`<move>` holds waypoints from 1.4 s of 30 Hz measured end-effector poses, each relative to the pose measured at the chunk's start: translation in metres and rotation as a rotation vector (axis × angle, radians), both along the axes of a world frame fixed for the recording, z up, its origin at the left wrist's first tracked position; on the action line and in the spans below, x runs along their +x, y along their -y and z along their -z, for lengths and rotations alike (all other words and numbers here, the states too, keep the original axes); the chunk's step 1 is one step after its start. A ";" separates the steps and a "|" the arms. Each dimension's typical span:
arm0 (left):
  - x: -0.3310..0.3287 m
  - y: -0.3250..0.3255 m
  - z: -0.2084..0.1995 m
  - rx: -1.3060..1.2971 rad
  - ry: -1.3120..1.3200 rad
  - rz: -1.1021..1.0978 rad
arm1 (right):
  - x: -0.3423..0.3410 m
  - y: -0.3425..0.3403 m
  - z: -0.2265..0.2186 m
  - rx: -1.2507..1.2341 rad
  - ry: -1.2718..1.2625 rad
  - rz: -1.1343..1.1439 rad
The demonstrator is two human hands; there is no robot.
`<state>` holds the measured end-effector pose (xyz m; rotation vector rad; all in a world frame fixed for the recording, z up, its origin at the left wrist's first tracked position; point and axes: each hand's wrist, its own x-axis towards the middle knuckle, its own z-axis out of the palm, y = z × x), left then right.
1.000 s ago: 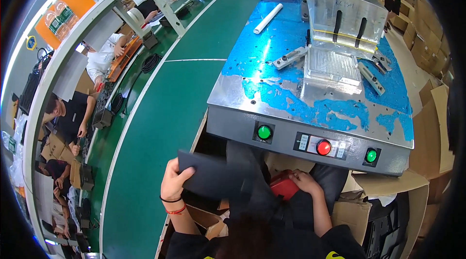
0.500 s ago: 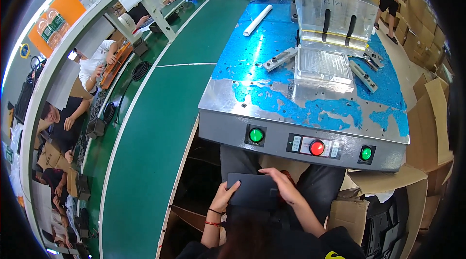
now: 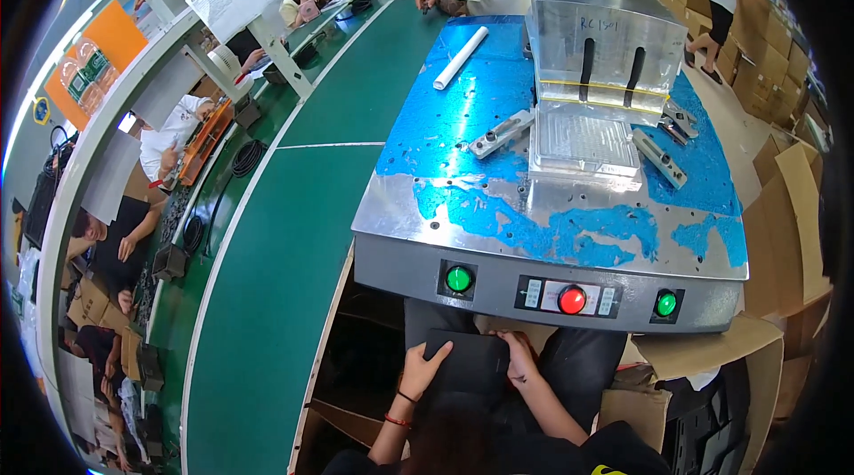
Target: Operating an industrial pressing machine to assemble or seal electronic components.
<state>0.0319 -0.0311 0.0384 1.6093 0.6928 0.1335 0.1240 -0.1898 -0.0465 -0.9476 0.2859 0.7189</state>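
Below the front of the machine, over my lap, I hold a flat black rectangular panel (image 3: 471, 366), possibly plastic. My left hand (image 3: 422, 372) grips its left edge, thumb on top and the other fingers out of sight beneath. My right hand (image 3: 519, 358) is closed at the panel's upper right edge, fingertips partly hidden. On the machine's work plate (image 3: 551, 226) above, a clear ribbed block (image 3: 587, 144) sits under a metal press head (image 3: 605, 52). Metal clamp bars (image 3: 503, 134) lie on either side of it.
The machine's front carries two green buttons (image 3: 458, 278) and a red one (image 3: 572, 300). To the left runs a green conveyor belt (image 3: 276, 297), with several people working beyond it. An open cardboard box (image 3: 636, 413) with black parts stands at my right. A white roll (image 3: 461, 58) lies on the plate.
My right hand has moved from lying across the panel's upper right to gripping its right edge. The panel has tilted and shifted slightly. The view has moved a little.
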 end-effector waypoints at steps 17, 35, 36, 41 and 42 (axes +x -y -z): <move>0.006 -0.017 0.008 -0.025 -0.145 0.031 | -0.004 0.002 0.000 0.005 -0.151 0.062; 0.007 -0.020 -0.003 -0.140 -0.189 0.043 | -0.007 0.001 0.005 0.075 -0.294 0.049; 0.007 -0.018 -0.001 -0.172 -0.161 0.021 | -0.006 0.001 0.012 0.080 -0.290 0.051; 0.007 -0.017 -0.008 -0.160 -0.166 0.011 | -0.004 0.000 -0.002 0.027 -0.256 0.033; 0.009 -0.017 -0.010 -0.183 -0.181 0.012 | -0.004 0.000 -0.002 0.027 -0.257 0.031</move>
